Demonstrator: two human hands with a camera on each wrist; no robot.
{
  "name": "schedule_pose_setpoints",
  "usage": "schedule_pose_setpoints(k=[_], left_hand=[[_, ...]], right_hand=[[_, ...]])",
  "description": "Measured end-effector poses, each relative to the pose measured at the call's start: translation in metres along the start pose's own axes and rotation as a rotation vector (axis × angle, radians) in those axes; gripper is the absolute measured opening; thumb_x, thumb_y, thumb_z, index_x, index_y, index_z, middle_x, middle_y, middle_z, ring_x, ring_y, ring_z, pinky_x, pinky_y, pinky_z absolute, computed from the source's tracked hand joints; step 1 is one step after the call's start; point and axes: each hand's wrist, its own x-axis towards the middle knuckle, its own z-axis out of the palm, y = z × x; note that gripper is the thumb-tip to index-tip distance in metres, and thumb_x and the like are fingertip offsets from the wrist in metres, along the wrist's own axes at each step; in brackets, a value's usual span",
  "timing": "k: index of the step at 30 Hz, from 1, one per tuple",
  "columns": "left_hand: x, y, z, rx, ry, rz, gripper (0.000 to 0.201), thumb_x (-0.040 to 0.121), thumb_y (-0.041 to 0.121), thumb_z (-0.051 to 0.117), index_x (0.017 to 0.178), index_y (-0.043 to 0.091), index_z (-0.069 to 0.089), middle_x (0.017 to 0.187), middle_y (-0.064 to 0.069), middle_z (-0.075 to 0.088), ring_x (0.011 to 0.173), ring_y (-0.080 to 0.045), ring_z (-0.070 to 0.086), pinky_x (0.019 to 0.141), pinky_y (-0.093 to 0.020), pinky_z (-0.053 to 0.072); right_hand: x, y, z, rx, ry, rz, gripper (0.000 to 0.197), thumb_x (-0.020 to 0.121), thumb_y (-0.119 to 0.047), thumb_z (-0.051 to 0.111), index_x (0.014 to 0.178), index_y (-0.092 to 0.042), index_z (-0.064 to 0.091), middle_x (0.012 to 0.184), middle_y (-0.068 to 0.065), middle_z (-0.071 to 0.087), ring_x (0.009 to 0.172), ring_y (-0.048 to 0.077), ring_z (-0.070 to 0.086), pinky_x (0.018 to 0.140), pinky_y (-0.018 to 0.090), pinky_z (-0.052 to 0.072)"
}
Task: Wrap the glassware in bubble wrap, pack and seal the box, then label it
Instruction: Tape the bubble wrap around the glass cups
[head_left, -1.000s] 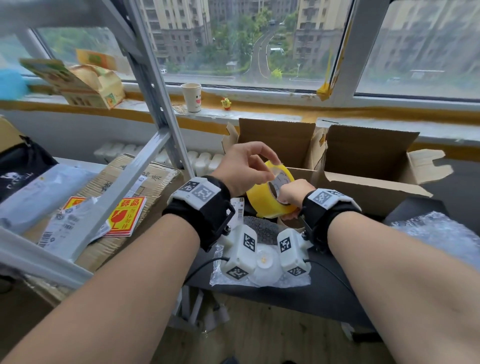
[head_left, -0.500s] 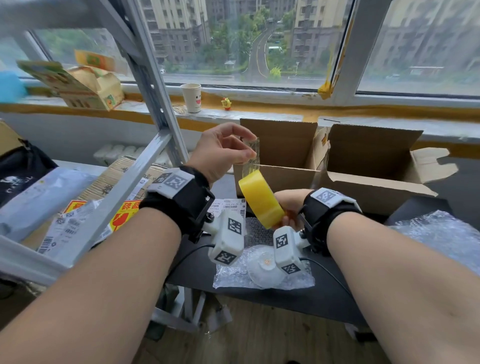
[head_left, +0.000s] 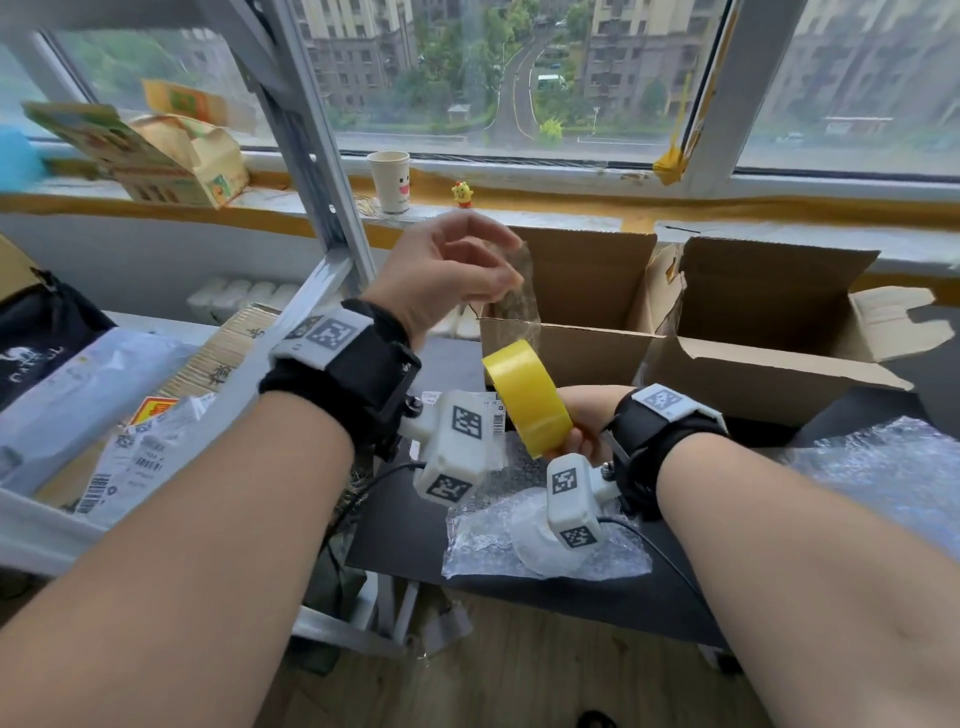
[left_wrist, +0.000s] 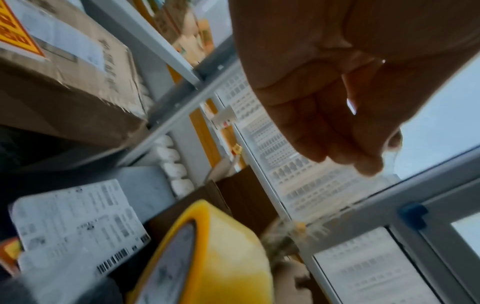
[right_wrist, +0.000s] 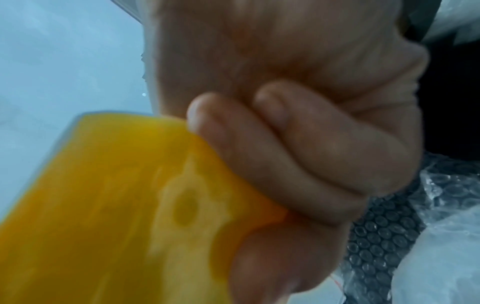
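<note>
My right hand (head_left: 584, 426) grips a yellow roll of packing tape (head_left: 527, 397) low over the dark table; the right wrist view shows its fingers (right_wrist: 272, 148) curled round the roll (right_wrist: 116, 205). My left hand (head_left: 452, 275) is raised above it and pinches the free end of a clear tape strip (head_left: 517, 299) that runs down to the roll. Behind stands an open cardboard box (head_left: 727, 364) with its flaps up. A bubble-wrapped white item (head_left: 540, 545) lies on the table under my wrists. The left wrist view shows the hand (left_wrist: 337, 123) and the roll (left_wrist: 207, 257).
A sheet of bubble wrap (head_left: 883, 478) lies at the right on the table (head_left: 400, 530). A grey metal shelf frame (head_left: 311, 171) slants at the left over cardboard with barcode labels (head_left: 135, 457). A paper cup (head_left: 390, 182) stands on the window sill.
My left hand has lifted up and left from the roll, drawing out a strip of tape. The right hand has lowered and tilted the roll.
</note>
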Motion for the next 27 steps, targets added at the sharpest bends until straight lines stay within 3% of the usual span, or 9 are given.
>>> schedule_pose_setpoints(k=[4,6,7,11,14,18,21,23,27], left_hand=[[0.0,-0.007,-0.016,-0.045,0.046,-0.019,0.023,0.077,-0.009,0.07,0.088,0.011,0.066,0.072,-0.006,0.071,0.066,-0.017,0.065,0.069,-0.027,0.058],[0.001,-0.011,-0.017,-0.057,0.041,-0.033,0.022,0.078,-0.009,0.07,0.088,0.011,0.066,0.073,-0.008,0.071,0.066,-0.018,0.066,0.07,-0.029,0.059],[0.002,-0.012,-0.017,-0.058,0.034,-0.037,0.022,0.078,-0.009,0.07,0.088,0.011,0.066,0.074,-0.008,0.071,0.066,-0.018,0.066,0.07,-0.03,0.059],[0.007,-0.017,-0.019,-0.023,0.033,-0.029,0.022,0.077,-0.007,0.073,0.087,0.012,0.066,0.073,-0.008,0.07,0.066,-0.018,0.063,0.073,-0.033,0.058],[0.013,-0.023,-0.021,0.064,0.043,-0.008,0.021,0.077,-0.003,0.075,0.088,0.013,0.066,0.079,-0.013,0.07,0.07,-0.02,0.064,0.074,-0.035,0.058],[0.02,-0.033,-0.023,0.171,0.034,0.023,0.024,0.076,-0.003,0.076,0.092,0.012,0.066,0.088,-0.019,0.071,0.076,-0.021,0.067,0.075,-0.031,0.059],[0.027,-0.039,-0.027,0.171,0.06,0.018,0.027,0.075,-0.005,0.076,0.093,0.012,0.066,0.082,-0.014,0.071,0.074,-0.017,0.067,0.075,-0.029,0.059],[0.032,-0.044,-0.032,0.178,0.083,0.012,0.03,0.073,-0.007,0.076,0.093,0.013,0.066,0.08,-0.01,0.071,0.073,-0.016,0.068,0.075,-0.029,0.059],[0.038,-0.053,-0.045,0.145,0.155,-0.031,0.033,0.075,-0.012,0.072,0.094,0.015,0.064,0.082,-0.011,0.071,0.073,-0.014,0.069,0.076,-0.031,0.058]], right_hand=[[0.024,-0.003,-0.006,-0.029,0.13,0.045,0.028,0.087,-0.021,0.043,0.062,-0.01,0.045,0.062,0.008,0.048,0.041,0.013,0.047,0.042,0.014,0.037],[0.033,-0.008,-0.009,-0.048,0.141,0.046,0.022,0.087,-0.019,0.043,0.066,-0.012,0.043,0.071,0.006,0.042,0.052,0.016,0.043,0.061,0.016,0.033],[0.035,-0.009,-0.009,-0.069,0.128,0.044,0.021,0.085,-0.018,0.043,0.065,-0.013,0.041,0.071,0.006,0.037,0.053,0.017,0.037,0.062,0.019,0.029],[0.034,-0.013,0.0,0.029,0.234,-0.016,0.024,0.092,-0.022,0.048,0.07,-0.013,0.046,0.067,0.012,0.04,0.052,0.018,0.032,0.048,0.018,0.028],[0.028,-0.013,0.003,0.101,0.493,-0.31,0.032,0.092,-0.042,0.058,0.093,-0.011,0.065,0.082,0.008,0.068,0.053,0.014,0.035,0.049,0.02,0.029],[0.024,-0.017,0.005,0.216,0.192,-0.428,0.032,0.089,-0.048,0.06,0.101,-0.019,0.069,0.104,-0.002,0.073,0.051,0.007,0.039,0.044,0.015,0.03],[0.03,-0.023,0.011,0.163,0.086,-0.453,0.009,0.089,-0.029,0.067,0.092,-0.021,0.063,0.075,-0.007,0.067,0.049,0.006,0.049,0.039,0.012,0.035],[0.038,-0.029,0.013,0.139,0.076,-0.467,0.011,0.092,-0.019,0.064,0.082,-0.017,0.058,0.055,-0.008,0.055,0.044,0.003,0.046,0.036,0.012,0.03],[0.047,-0.036,0.006,0.183,0.118,-0.443,0.011,0.094,-0.019,0.061,0.085,-0.013,0.058,0.055,-0.003,0.038,0.046,0.007,0.034,0.04,0.015,0.034]])
